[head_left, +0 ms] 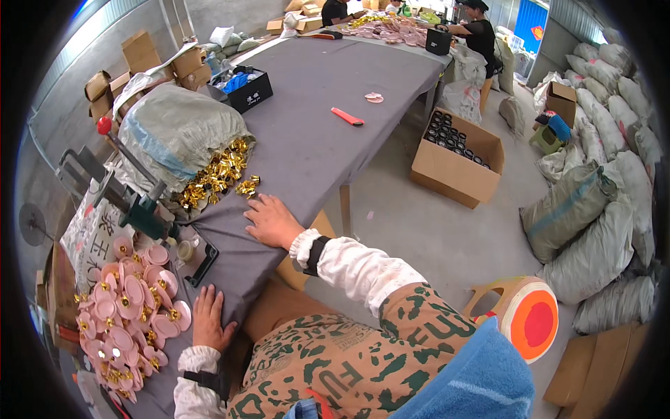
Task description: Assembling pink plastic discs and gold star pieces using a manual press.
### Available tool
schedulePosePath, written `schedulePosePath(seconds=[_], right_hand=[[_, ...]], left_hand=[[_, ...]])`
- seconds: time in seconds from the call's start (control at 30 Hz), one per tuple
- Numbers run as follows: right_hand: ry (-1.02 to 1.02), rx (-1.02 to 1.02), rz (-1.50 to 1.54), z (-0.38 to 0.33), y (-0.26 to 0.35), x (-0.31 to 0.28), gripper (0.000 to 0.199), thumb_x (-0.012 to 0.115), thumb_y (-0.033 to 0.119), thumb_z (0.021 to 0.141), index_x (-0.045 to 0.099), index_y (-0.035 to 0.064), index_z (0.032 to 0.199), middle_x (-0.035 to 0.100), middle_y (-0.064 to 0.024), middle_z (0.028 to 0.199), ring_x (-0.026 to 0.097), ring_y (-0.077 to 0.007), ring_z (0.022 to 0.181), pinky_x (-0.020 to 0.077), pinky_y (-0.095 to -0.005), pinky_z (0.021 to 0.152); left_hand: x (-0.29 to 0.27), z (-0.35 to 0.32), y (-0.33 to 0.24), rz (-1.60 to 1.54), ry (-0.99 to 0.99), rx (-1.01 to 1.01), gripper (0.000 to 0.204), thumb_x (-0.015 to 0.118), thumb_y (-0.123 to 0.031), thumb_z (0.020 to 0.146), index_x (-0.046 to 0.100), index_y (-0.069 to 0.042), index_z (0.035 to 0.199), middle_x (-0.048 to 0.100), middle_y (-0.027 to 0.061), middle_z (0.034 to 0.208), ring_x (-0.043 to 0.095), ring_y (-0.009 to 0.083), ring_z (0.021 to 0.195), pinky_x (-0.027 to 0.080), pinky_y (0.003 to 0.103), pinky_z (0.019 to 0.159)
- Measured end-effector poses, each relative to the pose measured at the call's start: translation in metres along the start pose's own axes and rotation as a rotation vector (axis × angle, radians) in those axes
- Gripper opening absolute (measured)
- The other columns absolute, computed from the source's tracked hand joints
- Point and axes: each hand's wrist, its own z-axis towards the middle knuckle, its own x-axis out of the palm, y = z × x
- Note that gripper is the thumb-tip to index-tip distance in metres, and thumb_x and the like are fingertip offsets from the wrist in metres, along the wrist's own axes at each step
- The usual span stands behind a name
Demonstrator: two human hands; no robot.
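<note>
On the grey worktop (314, 112), both flat, empty hands are being rested: right hand (272, 222) at six o'clock from the gold bits (218, 174), left hand (209, 320) at three o'clock from the pink discs (129, 314); gentle reaching is best.

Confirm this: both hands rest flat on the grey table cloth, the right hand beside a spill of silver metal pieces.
Not quite. In the head view the metal pieces beside the right hand are gold, not silver. The left hand and right hand do rest flat on the grey table cloth.

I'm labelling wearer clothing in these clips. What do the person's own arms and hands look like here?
Both hands, left hand and right hand, are bare, without gloves. Each forearm wears a white, lightly patterned oversleeve gathered into a frilly cuff at the wrist, with a black wrist strap just behind the cuff.
</note>
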Motion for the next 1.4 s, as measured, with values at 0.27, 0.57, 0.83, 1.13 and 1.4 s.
schedulePosePath(seconds=[0.27, 0.57, 0.83, 1.13, 1.4], right_hand=[[-0.011, -0.007, 0.049, 0.001, 0.004, -0.006, 0.041, 0.060, 0.035, 0.088, 0.065, 0.0078, 0.118, 0.052, -0.0161, 0.135, 0.041, -0.0374, 0.130, 0.0304, -0.0483, 0.110], [0.056, -0.053, -0.026, 0.011, 0.003, -0.026, 0.037, 0.065, 0.029, 0.083, 0.064, 0.0070, 0.113, 0.055, -0.0196, 0.129, 0.046, -0.0423, 0.125, 0.0358, -0.0496, 0.105], [0.216, -0.047, 0.077, 0.024, 0.011, -0.017, 0.038, 0.065, 0.022, 0.083, 0.063, 0.0078, 0.119, 0.050, -0.0147, 0.138, 0.037, -0.0398, 0.133, 0.0297, -0.0487, 0.109], [0.256, -0.105, 0.051, 0.020, 0.008, -0.016, 0.036, 0.063, 0.016, 0.084, 0.063, 0.0069, 0.118, 0.049, -0.0154, 0.138, 0.036, -0.0406, 0.134, 0.0281, -0.0489, 0.110], [0.203, -0.113, -0.017, 0.022, 0.007, -0.011, 0.030, 0.061, 0.015, 0.087, 0.063, 0.0062, 0.115, 0.053, -0.0137, 0.135, 0.041, -0.0370, 0.131, 0.0318, -0.0452, 0.109]], left_hand=[[-0.003, 0.003, 0.003, -0.017, 0.018, -0.007, 0.080, 0.077, -0.019, 0.067, 0.041, -0.001, 0.137, 0.032, 0.0237, 0.149, 0.026, 0.0428, 0.140, 0.020, 0.053, 0.114], [-0.017, 0.019, 0.006, -0.013, 0.071, 0.039, 0.069, 0.074, -0.026, 0.075, 0.046, -0.006, 0.135, 0.037, 0.0190, 0.146, 0.030, 0.0406, 0.138, 0.025, 0.051, 0.113], [-0.021, 0.004, 0.010, -0.032, 0.056, -0.036, 0.057, 0.062, -0.025, 0.083, 0.047, -0.011, 0.136, 0.039, 0.0152, 0.146, 0.034, 0.0355, 0.138, 0.029, 0.050, 0.112], [-0.015, -0.005, 0.008, 0.078, -0.102, -0.034, 0.048, 0.058, -0.024, 0.083, 0.052, -0.011, 0.129, 0.044, 0.0118, 0.144, 0.040, 0.0303, 0.134, 0.034, 0.046, 0.111], [-0.012, -0.009, 0.021, -0.243, -0.148, -0.021, 0.056, 0.064, -0.041, 0.085, 0.052, -0.008, 0.130, 0.042, 0.0139, 0.144, 0.032, 0.0330, 0.138, 0.027, 0.047, 0.114]])
